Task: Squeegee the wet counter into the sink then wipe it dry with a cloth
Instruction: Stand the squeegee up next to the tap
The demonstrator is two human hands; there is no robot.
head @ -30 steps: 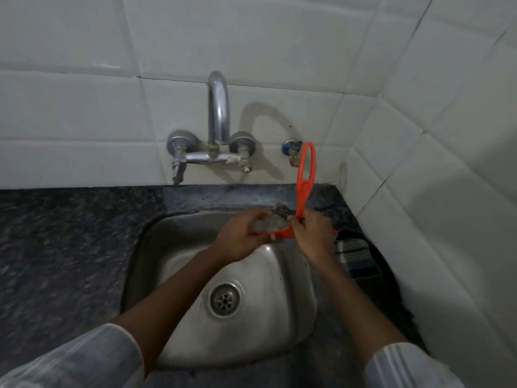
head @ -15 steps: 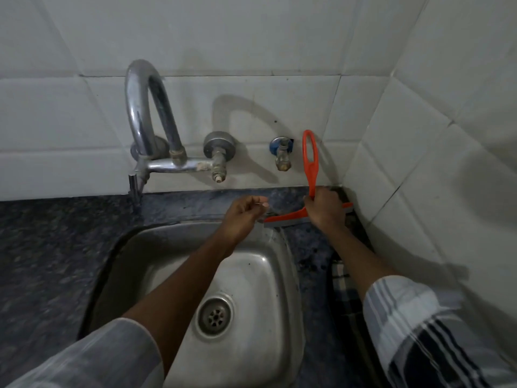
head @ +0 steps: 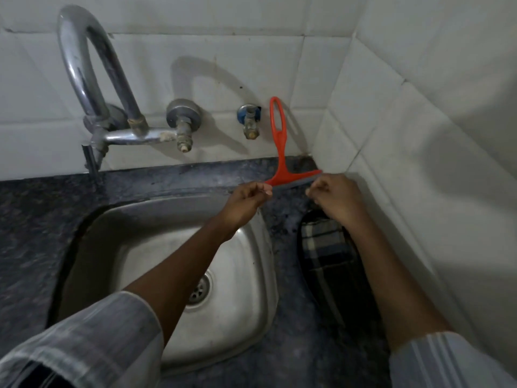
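Left hand [head: 247, 196] and right hand [head: 334, 193] each pinch an end of the squeegee [head: 291, 179] blade; press evenly, drag toward the sink [head: 251, 317] at seven o'clock.

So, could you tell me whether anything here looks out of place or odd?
The orange squeegee stands with its handle up against the wall tiles while the left hand and right hand pinch the ends of its blade, an unusual grip for squeegeeing. Nothing looks spilled or broken.

A single head-worn camera looks steeply down and forward, close over both forearms. The left hand [head: 247, 198] and right hand [head: 334, 196] reach away from it, toward the tiled wall corner [head: 333, 79] just beyond them.
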